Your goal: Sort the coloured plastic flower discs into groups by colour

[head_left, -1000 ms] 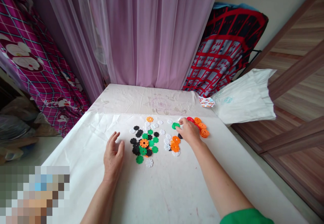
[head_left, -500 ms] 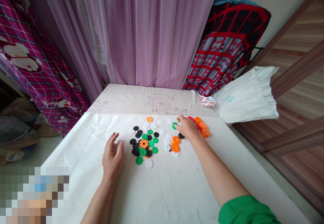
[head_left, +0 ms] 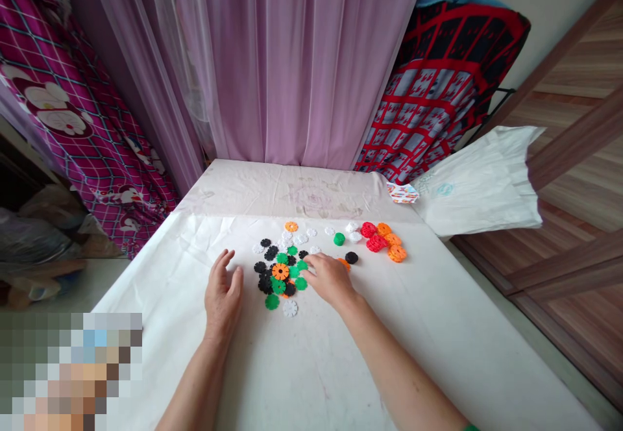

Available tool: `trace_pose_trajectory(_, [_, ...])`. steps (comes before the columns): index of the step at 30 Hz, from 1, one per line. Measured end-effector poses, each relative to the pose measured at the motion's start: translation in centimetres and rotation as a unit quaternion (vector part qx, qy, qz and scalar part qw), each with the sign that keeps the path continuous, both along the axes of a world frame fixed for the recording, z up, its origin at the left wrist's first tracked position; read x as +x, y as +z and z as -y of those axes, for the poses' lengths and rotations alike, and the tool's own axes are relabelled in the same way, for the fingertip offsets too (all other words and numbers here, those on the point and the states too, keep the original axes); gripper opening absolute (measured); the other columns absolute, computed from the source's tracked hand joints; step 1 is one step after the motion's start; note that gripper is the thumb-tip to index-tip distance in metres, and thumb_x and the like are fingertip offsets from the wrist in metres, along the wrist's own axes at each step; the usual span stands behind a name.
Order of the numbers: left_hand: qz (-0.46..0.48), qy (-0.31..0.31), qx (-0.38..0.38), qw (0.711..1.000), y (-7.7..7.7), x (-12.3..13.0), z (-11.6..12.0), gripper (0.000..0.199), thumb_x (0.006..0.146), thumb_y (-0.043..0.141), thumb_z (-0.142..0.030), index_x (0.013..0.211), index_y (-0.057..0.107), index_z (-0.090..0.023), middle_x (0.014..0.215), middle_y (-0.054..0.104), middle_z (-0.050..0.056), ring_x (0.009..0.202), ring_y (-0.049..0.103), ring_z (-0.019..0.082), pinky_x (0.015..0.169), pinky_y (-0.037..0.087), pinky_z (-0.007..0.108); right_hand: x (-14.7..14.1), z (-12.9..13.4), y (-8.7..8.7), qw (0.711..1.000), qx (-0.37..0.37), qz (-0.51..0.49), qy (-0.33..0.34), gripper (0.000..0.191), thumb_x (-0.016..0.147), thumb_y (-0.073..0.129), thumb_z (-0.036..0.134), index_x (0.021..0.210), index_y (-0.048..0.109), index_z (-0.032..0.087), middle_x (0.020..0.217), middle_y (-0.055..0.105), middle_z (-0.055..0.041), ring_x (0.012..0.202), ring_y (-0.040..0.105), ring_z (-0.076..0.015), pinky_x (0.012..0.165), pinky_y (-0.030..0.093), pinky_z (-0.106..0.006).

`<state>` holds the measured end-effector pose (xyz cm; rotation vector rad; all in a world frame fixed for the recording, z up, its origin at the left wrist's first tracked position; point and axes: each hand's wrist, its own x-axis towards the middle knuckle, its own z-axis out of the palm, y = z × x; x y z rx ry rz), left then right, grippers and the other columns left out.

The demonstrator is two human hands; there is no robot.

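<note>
Notched plastic discs lie on the white-covered table (head_left: 272, 366). Green, black and white ones form a loose pile with an orange disc (head_left: 280, 271) on top. My left hand (head_left: 224, 298) rests left of the pile, fingers apart and holding nothing. At the pile's right edge is my right hand (head_left: 328, 278), its fingertips by the green discs (head_left: 301, 283); its thumb and forefinger are apart, with nothing seen between them. Farther right sit a green stack (head_left: 339, 239), white discs (head_left: 353, 232), red stacks (head_left: 376, 243), orange stacks (head_left: 397, 253) and a black stack (head_left: 351, 258).
A white bag (head_left: 481, 184) and a small patterned paper box (head_left: 403, 192) are at the table's back right corner. Purple curtains (head_left: 302, 61) hang behind the table. A red and black cloth (head_left: 438, 87) covers something at the back right.
My right hand has moved left and nearer, from the green stack to the mixed pile, uncovering the red stacks and some white discs. My left hand has barely moved. The view has shifted slightly.
</note>
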<state>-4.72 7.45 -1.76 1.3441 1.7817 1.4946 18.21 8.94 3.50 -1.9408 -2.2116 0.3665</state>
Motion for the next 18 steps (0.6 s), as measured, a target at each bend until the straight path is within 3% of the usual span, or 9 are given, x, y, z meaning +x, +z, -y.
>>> trace_pose_trajectory(7, [0.000,-0.004,-0.004,1.000,0.1,0.0,0.1,0.041,0.085,0.055,-0.037,0.124,0.058,-0.027,0.145,0.051,0.005,0.131,0.048,0.023,0.114,0.033,0.041,-0.6,-1.3,0.5,0.998,-0.049,0.040,0.017,0.030,0.084,0.058,0.028,0.114,0.064,0.031,0.111,0.064,-0.0036,0.093,0.064,-0.0189,0.073,0.040,-0.027])
trace_pose_trajectory(13, [0.008,-0.003,0.001,1.000,0.0,0.0,0.0,0.040,0.085,0.054,-0.037,0.124,0.059,-0.027,0.144,0.051,0.005,0.132,0.047,0.023,0.113,0.034,0.040,-0.6,-1.8,0.8,0.997,-0.067,0.045,0.017,0.025,0.077,0.063,0.027,0.102,0.064,0.024,0.106,0.065,-0.0044,0.092,0.063,-0.0198,0.071,0.039,-0.028])
trace_pose_trajectory(18, [0.001,-0.004,-0.003,1.000,0.1,0.0,-0.1,0.041,0.086,0.054,-0.038,0.125,0.058,-0.027,0.144,0.051,0.006,0.132,0.047,0.023,0.113,0.034,0.041,3.4,-2.8,1.7,0.998,0.002,0.019,-0.060,0.021,0.081,0.061,0.028,0.101,0.064,0.024,0.107,0.066,-0.0031,0.092,0.061,-0.0171,0.074,0.039,-0.026])
